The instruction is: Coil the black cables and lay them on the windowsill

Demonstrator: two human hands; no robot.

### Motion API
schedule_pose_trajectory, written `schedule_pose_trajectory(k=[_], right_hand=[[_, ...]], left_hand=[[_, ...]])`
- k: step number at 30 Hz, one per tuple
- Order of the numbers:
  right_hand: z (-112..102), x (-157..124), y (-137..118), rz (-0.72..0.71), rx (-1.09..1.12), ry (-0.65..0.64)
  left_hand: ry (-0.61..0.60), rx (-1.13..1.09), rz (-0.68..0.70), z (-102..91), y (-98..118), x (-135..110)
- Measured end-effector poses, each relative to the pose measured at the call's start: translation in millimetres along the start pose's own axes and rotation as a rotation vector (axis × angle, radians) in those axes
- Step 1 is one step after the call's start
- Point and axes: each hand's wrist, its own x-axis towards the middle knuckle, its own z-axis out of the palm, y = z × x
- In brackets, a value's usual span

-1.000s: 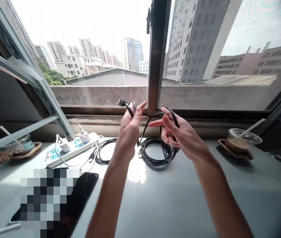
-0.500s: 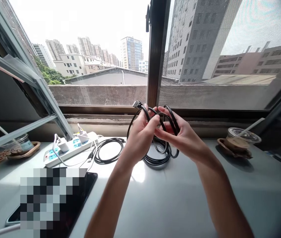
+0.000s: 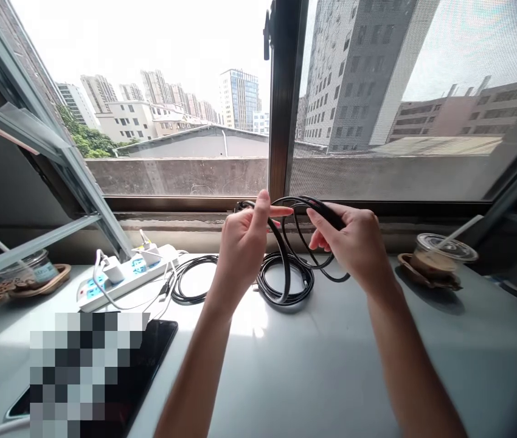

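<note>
A black cable (image 3: 295, 267) hangs in loops between both hands above a pale desk (image 3: 313, 371) by the window. My left hand (image 3: 242, 246) pinches a strand of it near the top, thumb raised. My right hand (image 3: 354, 243) is closed round the loops just to the right, its forefinger pointing left and touching the left thumb. The lower loops rest on the desk under the hands. The cable's plug is hidden behind my left hand.
A white power strip (image 3: 126, 274) with chargers and a second black cable coil (image 3: 190, 280) lie at the left. A dark tablet (image 3: 140, 359) sits front left. A lidded drink with a straw (image 3: 441, 255) stands at the right; a glass jar (image 3: 30, 271) far left.
My hands came together, the left moving right with the cable end. The plug that stuck up above my left hand has dropped out of sight, and the right hand closed over the loops.
</note>
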Motion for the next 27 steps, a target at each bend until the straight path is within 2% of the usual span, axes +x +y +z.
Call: schedule_pose_trajectory(k=[4, 7, 9, 11, 16, 20, 22, 23, 24, 25, 27], right_hand=[[-2.2, -0.5, -3.2, 0.099, 0.058, -0.038], [-0.4, -3.6, -11.1, 0.136, 0.303, -0.156], [1.3, -7.1, -17.2, 0.122, 0.472, -0.273], [2.3, -11.2, -22.2, 0.092, 0.507, -0.395], [-1.6, -15.8, -24.9, 0.016, 0.295, -0.633], [-7.7, -10.4, -17.7, 0.045, 0.186, -0.681], [-10.8, -7.0, -13.4, 0.060, 0.127, -0.672], [-12.5, -5.6, -11.7, 0.071, 0.104, -0.664], [-14.3, -4.6, -10.4, 0.083, 0.087, -0.653], [-16.2, -4.0, -9.7, 0.098, 0.073, -0.638], [-20.3, -3.6, -9.6, 0.119, 0.051, -0.598]], left_hand=[[0.050, -0.100, 0.014, -0.5, 4.3, -1.1], [0.098, -0.106, -0.016, 1.7, 4.9, -3.3], [0.026, -0.097, -0.056, 3.7, 1.3, -3.7], [-0.092, -0.090, -0.099, 5.5, -5.1, -2.4], [-0.271, 0.060, -0.146, 6.2, -14.1, 1.5], [-0.385, 0.431, -0.152, 0.5, 5.5, -18.3], [-0.522, 0.593, -0.110, -0.7, 20.7, -41.8], [-0.611, 0.585, -0.129, 0.2, 27.3, -56.2], [-0.765, 0.423, -0.112, 2.4, 32.3, -71.5], [-0.983, 0.201, -0.076, 5.9, 35.1, -86.5], [-1.149, 0.074, -0.043, 16.5, 33.5, -112.2]])
